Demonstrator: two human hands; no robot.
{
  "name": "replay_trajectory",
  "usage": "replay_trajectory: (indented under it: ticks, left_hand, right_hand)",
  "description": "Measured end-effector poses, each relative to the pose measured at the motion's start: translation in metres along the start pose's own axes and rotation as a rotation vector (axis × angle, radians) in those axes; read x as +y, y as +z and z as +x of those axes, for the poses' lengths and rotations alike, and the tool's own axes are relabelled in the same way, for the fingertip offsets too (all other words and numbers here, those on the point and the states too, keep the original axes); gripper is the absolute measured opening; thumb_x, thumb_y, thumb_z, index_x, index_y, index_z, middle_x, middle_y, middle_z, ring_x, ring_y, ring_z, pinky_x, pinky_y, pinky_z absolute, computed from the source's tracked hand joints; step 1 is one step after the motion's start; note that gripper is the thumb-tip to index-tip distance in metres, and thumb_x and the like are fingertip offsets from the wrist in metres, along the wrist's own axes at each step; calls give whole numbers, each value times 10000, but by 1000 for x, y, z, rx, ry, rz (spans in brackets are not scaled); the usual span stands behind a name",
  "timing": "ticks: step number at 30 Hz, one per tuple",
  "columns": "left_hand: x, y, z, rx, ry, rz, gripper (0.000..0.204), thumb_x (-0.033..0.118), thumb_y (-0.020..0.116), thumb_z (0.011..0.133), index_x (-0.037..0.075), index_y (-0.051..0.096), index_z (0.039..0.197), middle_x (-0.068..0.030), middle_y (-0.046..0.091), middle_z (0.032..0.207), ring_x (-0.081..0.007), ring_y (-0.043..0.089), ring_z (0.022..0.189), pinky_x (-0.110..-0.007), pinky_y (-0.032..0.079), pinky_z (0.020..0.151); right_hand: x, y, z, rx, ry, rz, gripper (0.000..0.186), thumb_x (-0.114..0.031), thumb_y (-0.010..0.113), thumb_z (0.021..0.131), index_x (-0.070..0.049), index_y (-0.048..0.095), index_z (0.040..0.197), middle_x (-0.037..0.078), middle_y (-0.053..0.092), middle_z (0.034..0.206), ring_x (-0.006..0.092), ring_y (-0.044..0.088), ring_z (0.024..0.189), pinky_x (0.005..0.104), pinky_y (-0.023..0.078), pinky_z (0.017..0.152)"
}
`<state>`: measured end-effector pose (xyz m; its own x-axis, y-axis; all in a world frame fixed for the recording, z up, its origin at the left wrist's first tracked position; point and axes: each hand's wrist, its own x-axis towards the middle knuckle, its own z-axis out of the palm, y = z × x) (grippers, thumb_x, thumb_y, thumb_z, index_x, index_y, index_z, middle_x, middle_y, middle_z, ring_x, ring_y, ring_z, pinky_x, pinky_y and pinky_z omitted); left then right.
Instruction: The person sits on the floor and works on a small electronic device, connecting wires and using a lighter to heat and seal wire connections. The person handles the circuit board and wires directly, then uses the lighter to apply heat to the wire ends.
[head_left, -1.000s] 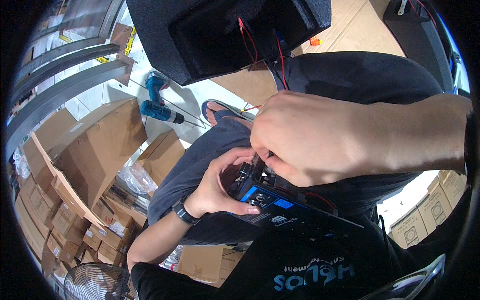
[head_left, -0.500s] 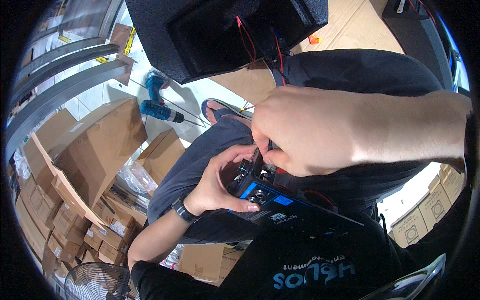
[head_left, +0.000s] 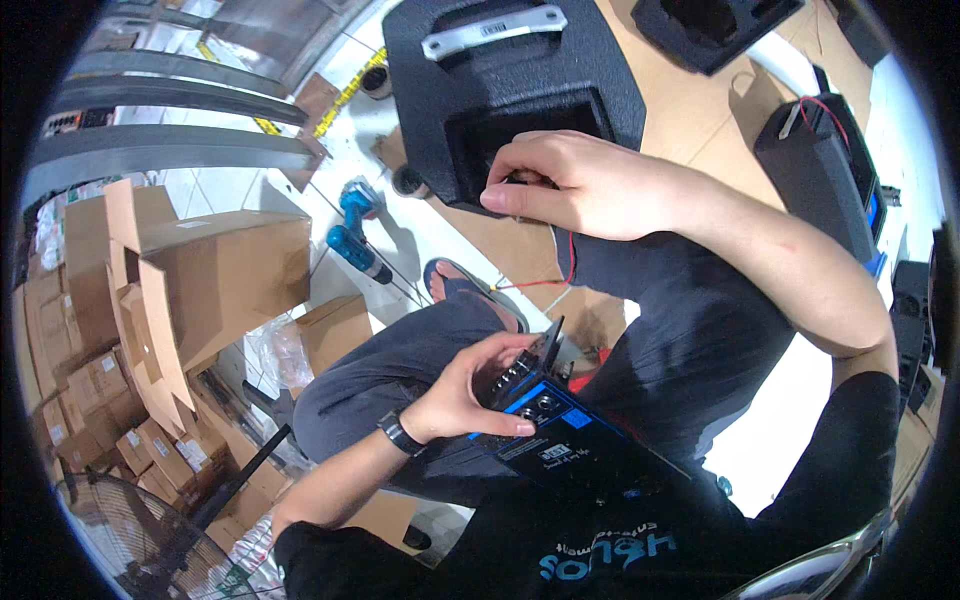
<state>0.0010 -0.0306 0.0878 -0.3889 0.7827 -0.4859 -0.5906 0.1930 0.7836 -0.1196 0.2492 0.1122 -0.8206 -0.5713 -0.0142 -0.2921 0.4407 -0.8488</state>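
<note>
My left hand (head_left: 455,398) grips the edge of a black amplifier panel (head_left: 610,450) with blue trim and round sockets. The panel leans on my lap against my shirt, its thumb-side corner under my thumb. Up and away from it, my right hand (head_left: 600,185) is closed in front of the recessed opening of a black speaker cabinet (head_left: 425,95). Something dark shows between its curled fingers and thumb, too hidden to name. A thin red wire (head_left: 573,262) hangs below this hand and runs left toward my foot. The cabinet has a silver handle (head_left: 495,32).
A teal cordless drill (head_left: 350,240) lies on the tiled floor left of my foot. Cardboard boxes (head_left: 230,270) crowd the left side, with a fan (head_left: 130,540) at the lower left. More black speaker cabinets (head_left: 815,165) stand at the right and far right.
My right hand has left the amplifier panel and moved up and away to the speaker cabinet's opening. My left hand still holds the panel. The view has shifted, showing more of the cabinet.
</note>
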Motion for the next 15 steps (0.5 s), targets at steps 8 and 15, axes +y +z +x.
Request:
replay_trajectory:
  ticks: [8,15]
  left_hand:
    - [-15,29,-18,69,124,-40,1001,214,953,654,-23,465,1495,-129,610,1404,-203,571,1296,-376,398,1155]
    - [-19,33,-28,62,131,-109,1005,206,947,650,-30,462,1497,-118,614,1399,-199,590,1275,-363,400,1156]
  right_hand:
    - [10,-12,9,196,-57,-11,253,-230,594,1058,11,665,1090,92,622,843,176,594,785,330,500,779]
    - [12,-25,6,131,38,448,285,-138,594,1058,-3,682,1293,60,757,1057,79,648,914,256,523,843]
